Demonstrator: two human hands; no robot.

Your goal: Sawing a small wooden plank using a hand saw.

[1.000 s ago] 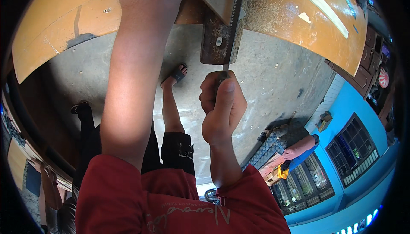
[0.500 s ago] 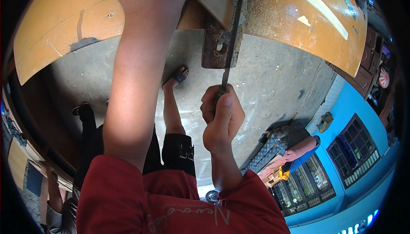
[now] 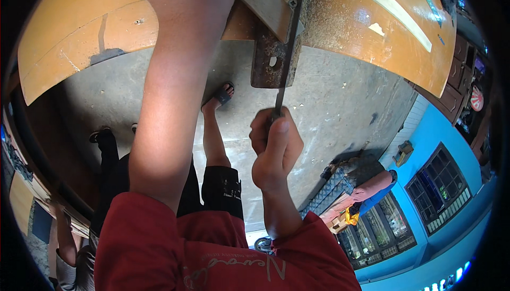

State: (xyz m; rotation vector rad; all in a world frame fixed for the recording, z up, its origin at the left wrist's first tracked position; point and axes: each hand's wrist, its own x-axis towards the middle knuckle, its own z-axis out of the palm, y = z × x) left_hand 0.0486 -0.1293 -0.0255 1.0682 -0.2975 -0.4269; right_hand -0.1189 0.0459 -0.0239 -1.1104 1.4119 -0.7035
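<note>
Bench (image 3: 74, 30): broad orange-brown board top, dusted with sawdust toward its far side, a pale strip of wood (image 3: 398, 9) lying on it there.

Left forearm (image 3: 175, 94) crosses in front of the bench and runs up out of view; the left hand itself is not in the picture, so its state cannot be told.

Rusty metal bracket (image 3: 268, 65), with a round hole, hangs at the near edge of the bench, under a grey wooden piece (image 3: 265, 4).

Right hand (image 3: 273, 145) sits below the bracket, fist closed tight round the handle end of a thin dark blade (image 3: 289, 41), thumb laid along it.

The blade rises from the fist, passes beside the bracket and up across the bench edge.

Change: over the last second the right hand has dropped away from the bracket, drawing more blade clear below the bench. Reads as the pull half of a sawing or filing stroke; work under way.
</note>
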